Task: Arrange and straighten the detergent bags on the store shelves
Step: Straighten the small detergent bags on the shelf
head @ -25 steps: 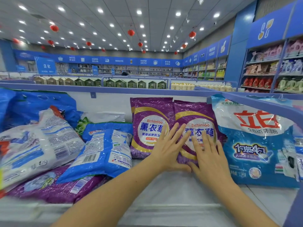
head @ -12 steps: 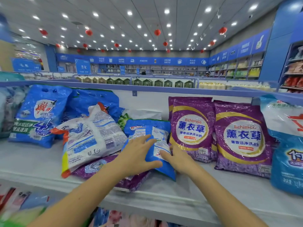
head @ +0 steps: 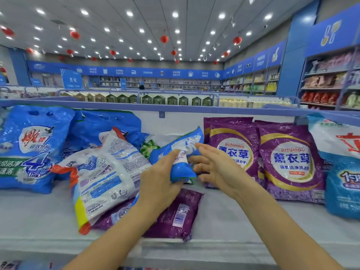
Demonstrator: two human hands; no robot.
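A small blue and white detergent bag (head: 180,152) is tilted up off the shelf (head: 224,217), lifted at its near end. My left hand (head: 161,178) grips its lower left edge, thumb on the front. My right hand (head: 216,168) is just to the right of the bag with fingers spread and slightly bent, holding nothing. Under the lifted bag a purple bag (head: 175,215) lies flat. A white and blue bag with orange corners (head: 103,176) leans on the pile to the left. Two purple bags (head: 233,151) (head: 290,162) stand upright to the right.
A big blue bag (head: 31,149) stands at the far left, another blue one (head: 109,123) behind the pile. A blue and white bag (head: 341,164) stands at the far right. A blue rail (head: 161,108) runs above the shelf back. More aisles lie beyond.
My hands left the right purple bag and moved left to the small blue bag. My left hand has raised it off the pile; my right hand has come off it.
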